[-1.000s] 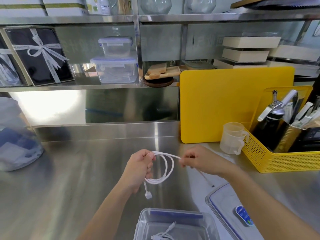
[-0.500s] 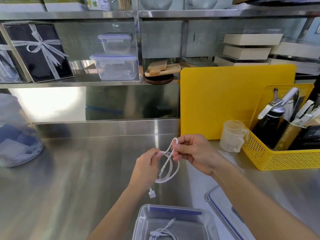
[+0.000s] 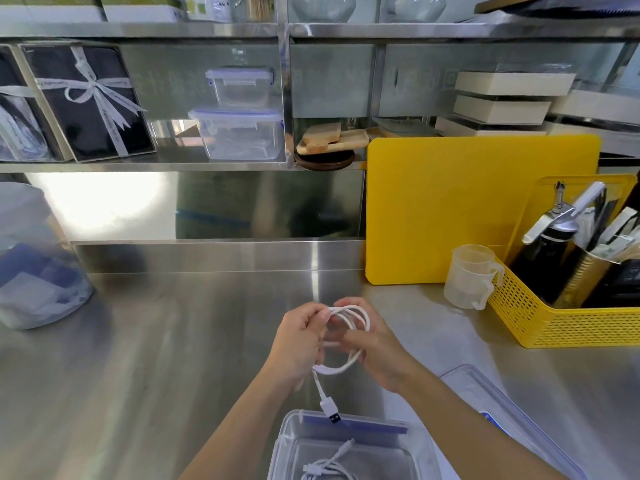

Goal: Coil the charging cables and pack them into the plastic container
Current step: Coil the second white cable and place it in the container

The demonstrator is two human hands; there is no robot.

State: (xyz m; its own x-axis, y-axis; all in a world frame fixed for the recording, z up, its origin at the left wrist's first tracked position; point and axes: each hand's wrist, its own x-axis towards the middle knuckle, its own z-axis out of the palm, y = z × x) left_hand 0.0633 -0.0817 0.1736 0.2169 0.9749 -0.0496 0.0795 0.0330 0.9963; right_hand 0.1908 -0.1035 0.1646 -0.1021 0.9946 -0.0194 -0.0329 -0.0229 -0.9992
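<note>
Above the steel counter, both hands hold a white charging cable (image 3: 349, 318) wound into a small coil. My left hand (image 3: 298, 344) pinches the coil's left side. My right hand (image 3: 375, 344) grips its right side with fingers through the loop. The cable's USB plug (image 3: 330, 408) dangles below, just over the far rim of the clear plastic container (image 3: 287, 431) at the bottom centre. Another white cable (image 3: 329, 465) lies inside that container. Its clear lid (image 3: 491, 403) with a blue seal rests on the counter to the right, partly hidden by my right forearm.
A yellow mesh basket (image 3: 561, 323) with a bottle and utensils stands at the right, a clear measuring cup (image 3: 469, 275) beside it. A yellow cutting board (image 3: 478, 206) leans on the back wall. A large clear jar (image 3: 31, 265) stands at the left. Shelves above hold boxes and containers.
My right hand has come in from the right and brought the cable's loose end round, closing on the coil. The loops are tighter and the plug hangs lower, over the container.
</note>
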